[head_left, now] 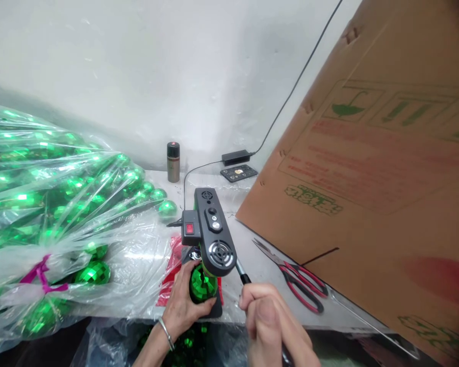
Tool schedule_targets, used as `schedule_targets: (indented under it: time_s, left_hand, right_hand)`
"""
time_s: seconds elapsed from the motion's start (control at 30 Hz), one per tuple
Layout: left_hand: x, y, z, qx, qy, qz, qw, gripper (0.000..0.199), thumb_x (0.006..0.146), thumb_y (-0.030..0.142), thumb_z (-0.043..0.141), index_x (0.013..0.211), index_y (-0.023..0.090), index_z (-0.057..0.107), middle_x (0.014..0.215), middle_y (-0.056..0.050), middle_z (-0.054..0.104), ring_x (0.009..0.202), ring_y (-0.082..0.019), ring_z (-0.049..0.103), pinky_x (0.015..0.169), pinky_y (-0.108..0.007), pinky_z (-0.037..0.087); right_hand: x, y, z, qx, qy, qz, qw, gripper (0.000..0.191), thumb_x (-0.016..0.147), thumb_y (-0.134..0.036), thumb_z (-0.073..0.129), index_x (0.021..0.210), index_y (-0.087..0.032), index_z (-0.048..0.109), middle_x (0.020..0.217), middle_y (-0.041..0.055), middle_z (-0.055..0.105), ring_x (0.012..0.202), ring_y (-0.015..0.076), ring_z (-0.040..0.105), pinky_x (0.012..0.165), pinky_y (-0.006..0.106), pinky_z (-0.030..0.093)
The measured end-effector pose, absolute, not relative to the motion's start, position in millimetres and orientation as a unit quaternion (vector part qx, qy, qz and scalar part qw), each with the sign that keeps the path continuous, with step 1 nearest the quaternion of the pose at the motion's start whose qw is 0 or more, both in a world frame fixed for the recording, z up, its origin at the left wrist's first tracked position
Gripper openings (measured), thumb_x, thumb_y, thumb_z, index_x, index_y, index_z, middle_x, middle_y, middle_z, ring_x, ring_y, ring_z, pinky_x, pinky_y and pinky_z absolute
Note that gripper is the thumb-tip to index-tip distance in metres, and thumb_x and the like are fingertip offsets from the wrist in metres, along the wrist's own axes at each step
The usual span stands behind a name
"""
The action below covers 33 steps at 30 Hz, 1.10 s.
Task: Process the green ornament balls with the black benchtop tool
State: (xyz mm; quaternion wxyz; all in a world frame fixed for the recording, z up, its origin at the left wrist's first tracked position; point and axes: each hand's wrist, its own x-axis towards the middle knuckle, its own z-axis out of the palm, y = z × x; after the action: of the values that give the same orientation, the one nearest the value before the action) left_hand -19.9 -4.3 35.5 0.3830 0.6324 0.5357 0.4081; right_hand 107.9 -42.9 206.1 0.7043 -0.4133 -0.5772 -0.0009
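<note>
My left hand (183, 298) is curled around a green faceted ball (203, 283) with thumb and fingers on its sides. The ball sits right below the rounded front end of a black machine (215, 232) with round vents, buttons and a red switch. My right hand (273, 323) is closed around a black-handled metal rod (245, 278). That rod's bright shaft runs up to the machine's right side; whether it joins the machine is hidden. A red plastic sheet (169, 285) lies under the machine's base.
Clear bags (61, 204) full of green balls cover the left side. A large cardboard box (367, 178) leans at the right, beside scissors (294, 278). Behind stand a bottle (173, 163), a power adapter (236, 157) with its cord, and a dark phone-like slab (238, 173).
</note>
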Motion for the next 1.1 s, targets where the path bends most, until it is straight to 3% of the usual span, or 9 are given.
schedule_targets:
  time_s: [0.27, 0.7, 1.1]
  left_hand:
    - [-15, -1, 26, 0.652, 0.542, 0.414, 0.331, 0.081, 0.063, 0.031, 0.091, 0.14, 0.018, 0.066, 0.127, -0.014, 0.077, 0.12, -0.039, 0.075, 0.107, -0.061, 0.062]
    - [-12, -1, 31, 0.637, 0.55, 0.418, 0.343, 0.073, 0.064, 0.03, 0.087, 0.133, 0.017, 0.067, 0.124, -0.015, 0.078, 0.118, -0.039, 0.075, 0.106, -0.061, 0.063]
    - [-11, -1, 31, 0.627, 0.546, 0.431, 0.351, 0.076, 0.062, 0.031, 0.087, 0.134, 0.019, 0.067, 0.126, -0.015, 0.078, 0.12, -0.039, 0.075, 0.108, -0.062, 0.062]
  right_hand:
    - [105, -46, 187, -0.419, -0.561, -0.013, 0.713, 0.041, 0.109, -0.006, 0.05, 0.07, -0.02, 0.049, 0.064, -0.0037, 0.05, 0.055, 0.0088, 0.052, 0.051, 0.024, 0.038]
    - [99, -44, 153, -0.412, -0.52, -0.005, 0.748, 0.046, 0.115, -0.023, 0.05, 0.069, -0.021, 0.05, 0.068, -0.0032, 0.052, 0.054, 0.0082, 0.047, 0.048, 0.022, 0.037]
    - [102, -41, 148, -0.392, -0.528, -0.001, 0.753, 0.044, 0.114, -0.02, 0.047, 0.07, -0.021, 0.049, 0.068, -0.0046, 0.052, 0.055, 0.0083, 0.046, 0.052, 0.023, 0.04]
